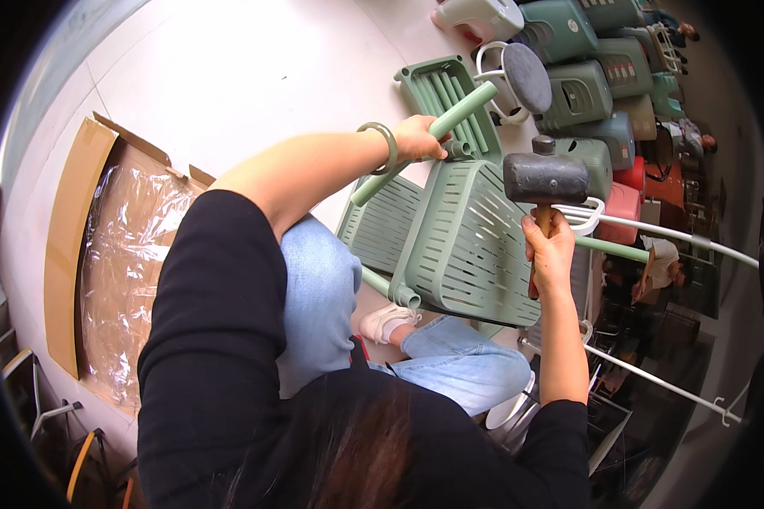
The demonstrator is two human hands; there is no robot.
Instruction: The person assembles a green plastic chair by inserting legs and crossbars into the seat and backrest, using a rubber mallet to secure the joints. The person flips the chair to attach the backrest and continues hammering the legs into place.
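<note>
My left hand [418, 140], a bangle on its wrist, is closed around a light green plastic tube [474, 103] that slants up to the right. In my right hand [553, 246] is the wooden handle of a black rubber mallet [547, 178], its head raised above the fist. Between my hands a green slotted plastic shelf rack [475, 246] lies tipped over, with a second slotted tier [384, 222] to its left. One short socket of the rack sits just under the left hand. Another green tube [611, 248] sticks out right of the mallet hand.
An opened cardboard box [66, 254] with clear plastic wrap lies at left. Past the rack stands a stool [527, 78] with a round grey seat. Several plastic bins [560, 97] are piled at far right, near white rods [696, 241]. Other people [658, 267] appear at right.
</note>
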